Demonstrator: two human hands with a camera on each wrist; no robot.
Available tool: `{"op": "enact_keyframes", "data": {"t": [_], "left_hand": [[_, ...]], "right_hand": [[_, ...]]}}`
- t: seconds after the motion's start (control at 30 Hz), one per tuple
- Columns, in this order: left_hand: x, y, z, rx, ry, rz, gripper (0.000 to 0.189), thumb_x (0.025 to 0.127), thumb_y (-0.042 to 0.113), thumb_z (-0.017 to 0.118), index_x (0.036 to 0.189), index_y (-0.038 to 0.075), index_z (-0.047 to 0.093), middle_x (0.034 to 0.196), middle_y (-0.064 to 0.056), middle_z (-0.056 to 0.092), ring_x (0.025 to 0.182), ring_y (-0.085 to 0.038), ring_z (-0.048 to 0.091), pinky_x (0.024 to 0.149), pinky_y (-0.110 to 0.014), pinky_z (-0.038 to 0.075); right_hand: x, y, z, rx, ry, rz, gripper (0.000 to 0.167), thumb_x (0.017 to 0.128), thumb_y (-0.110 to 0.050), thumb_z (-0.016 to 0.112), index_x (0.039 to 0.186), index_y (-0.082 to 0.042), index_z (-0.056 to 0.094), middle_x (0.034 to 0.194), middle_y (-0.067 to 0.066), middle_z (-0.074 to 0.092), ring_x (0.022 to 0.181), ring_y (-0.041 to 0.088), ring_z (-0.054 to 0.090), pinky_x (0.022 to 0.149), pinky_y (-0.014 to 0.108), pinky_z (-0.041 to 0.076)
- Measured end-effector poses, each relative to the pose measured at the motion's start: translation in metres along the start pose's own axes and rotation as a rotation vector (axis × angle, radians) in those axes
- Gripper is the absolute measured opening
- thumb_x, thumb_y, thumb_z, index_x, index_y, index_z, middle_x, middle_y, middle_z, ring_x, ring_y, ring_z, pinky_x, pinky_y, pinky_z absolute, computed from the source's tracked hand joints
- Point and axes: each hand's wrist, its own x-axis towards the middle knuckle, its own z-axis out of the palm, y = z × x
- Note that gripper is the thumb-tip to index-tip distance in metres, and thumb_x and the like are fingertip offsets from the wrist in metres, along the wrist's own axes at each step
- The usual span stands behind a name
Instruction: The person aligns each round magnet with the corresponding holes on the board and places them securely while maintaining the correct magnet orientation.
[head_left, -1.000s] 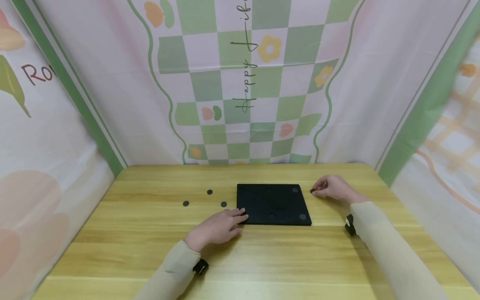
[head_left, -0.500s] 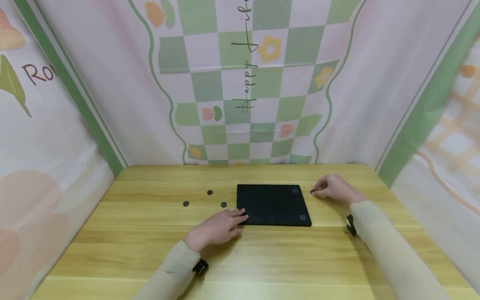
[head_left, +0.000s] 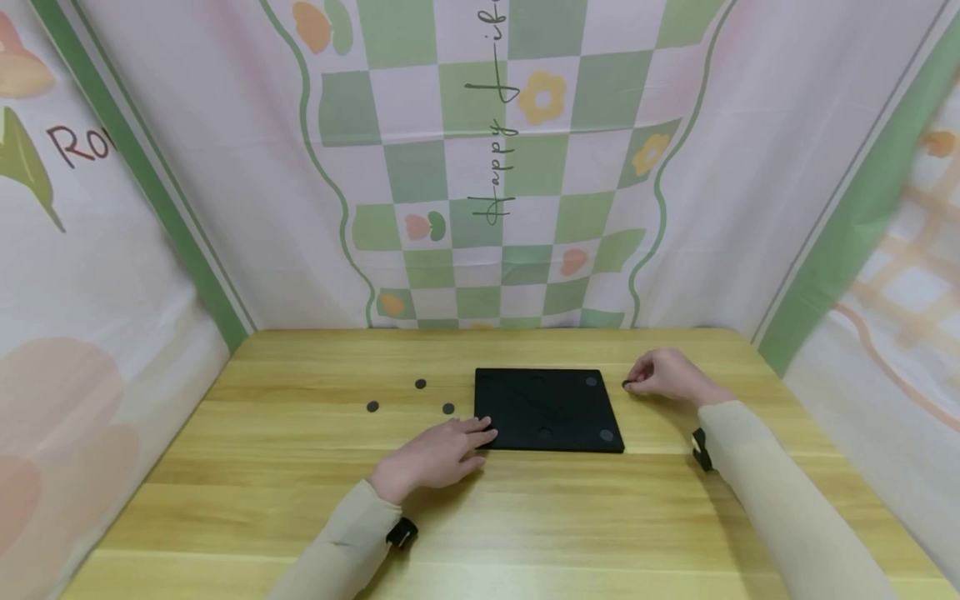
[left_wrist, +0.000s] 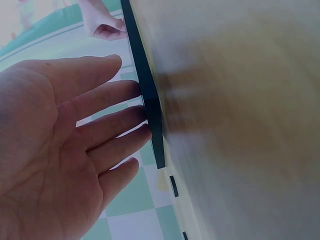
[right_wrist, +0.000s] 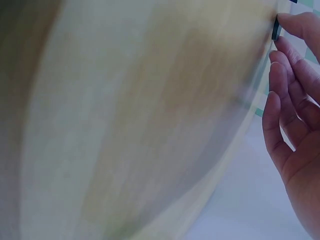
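A flat black board [head_left: 547, 408] with shallow round recesses lies on the table; two dark grey discs sit at its right corners, the far one [head_left: 592, 382] and the near one [head_left: 606, 435]. My left hand [head_left: 438, 454] rests its straight fingertips on the near left corner; in the left wrist view its fingers [left_wrist: 112, 122] reach the board's edge. Right of the board, my right hand [head_left: 671, 377] pinches a small dark disc [right_wrist: 276, 28] between thumb and fingertip, close over the tabletop. The other right fingers [right_wrist: 280, 85] are loosely bent.
Left of the board lie three loose dark discs: a far one [head_left: 421, 384], a left one [head_left: 372, 407] and one near the board [head_left: 448, 408]. The wooden table [head_left: 262, 467] backs onto a patterned curtain [head_left: 480, 275], with more cloth on both sides.
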Motion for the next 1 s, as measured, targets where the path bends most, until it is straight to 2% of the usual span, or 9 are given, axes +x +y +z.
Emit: {"op": "enact_keyframes", "data": {"t": [0.43, 1.0], "left_hand": [[0.0008, -0.0016, 0.0014, 0.01, 0.009, 0.007, 0.048, 0.1, 0.03, 0.049, 0.145, 0.016, 0.041, 0.153, -0.004, 0.032, 0.142, -0.02, 0.03, 0.117, -0.041, 0.025], [0.0007, -0.0009, 0.0003, -0.003, 0.004, 0.0, 0.048, 0.1, 0.029, 0.049, 0.145, 0.016, 0.041, 0.154, -0.005, 0.032, 0.142, -0.021, 0.03, 0.118, -0.041, 0.024]], "right_hand": [[0.0016, 0.0024, 0.0009, -0.037, 0.025, -0.076, 0.012, 0.076, -0.019, 0.078, 0.083, -0.01, 0.074, 0.078, -0.002, 0.07, 0.069, 0.008, 0.06, 0.064, 0.024, 0.051], [0.0041, 0.0027, 0.0021, -0.053, 0.053, -0.109, 0.01, 0.075, -0.017, 0.078, 0.08, -0.01, 0.073, 0.074, -0.003, 0.067, 0.068, 0.008, 0.058, 0.062, 0.023, 0.05]]}}
